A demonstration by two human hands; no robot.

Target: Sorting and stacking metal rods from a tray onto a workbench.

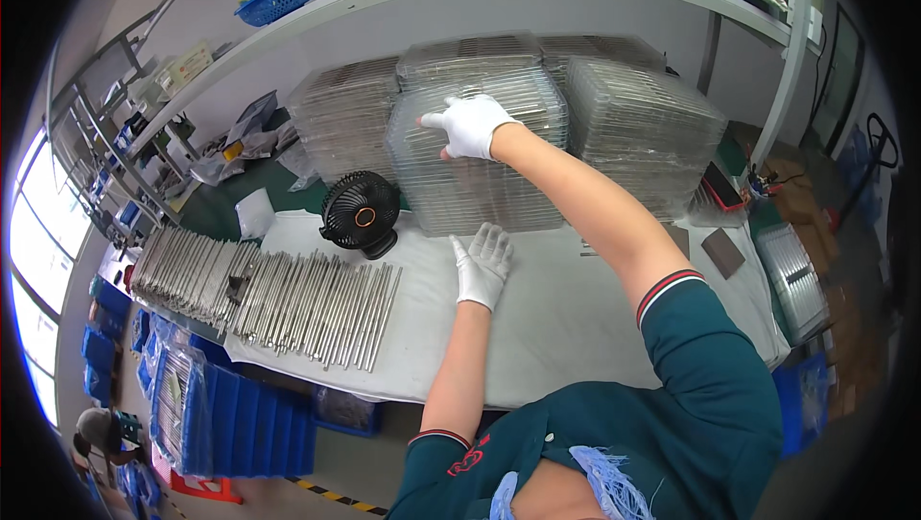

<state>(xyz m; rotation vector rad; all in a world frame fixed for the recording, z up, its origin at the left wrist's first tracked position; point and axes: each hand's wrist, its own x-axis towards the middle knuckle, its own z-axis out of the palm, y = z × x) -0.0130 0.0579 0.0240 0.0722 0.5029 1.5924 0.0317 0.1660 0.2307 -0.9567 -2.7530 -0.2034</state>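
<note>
At the far left edge of the frame, blue plastic crates (245, 419) stand below the table's edge, one holding bagged parts. Just right of them, in the left centre, rows of slim metal rods (278, 295) lie side by side on the white table cover (556, 328). Above the rods, near the middle left, a small black desk fan (360, 213) stands on the cover, facing the camera. In the centre, the left hand (483, 264), in a white glove, lies open and flat on the cover, fingers spread, grasping nothing, just below the foot of a tall stack of clear plastic trays (480, 170). That stack leans slightly and stands in the upper centre of the frame, with more tray stacks (648, 131) beside and behind it toward the upper right. The right hand (470, 125), also gloved in white, rests on the upper face of the central stack, fingers extended and pressed against the top tray rather than closed around it. At the right edge, a ribbed metal piece (796, 280) lies by the table's corner.
</note>
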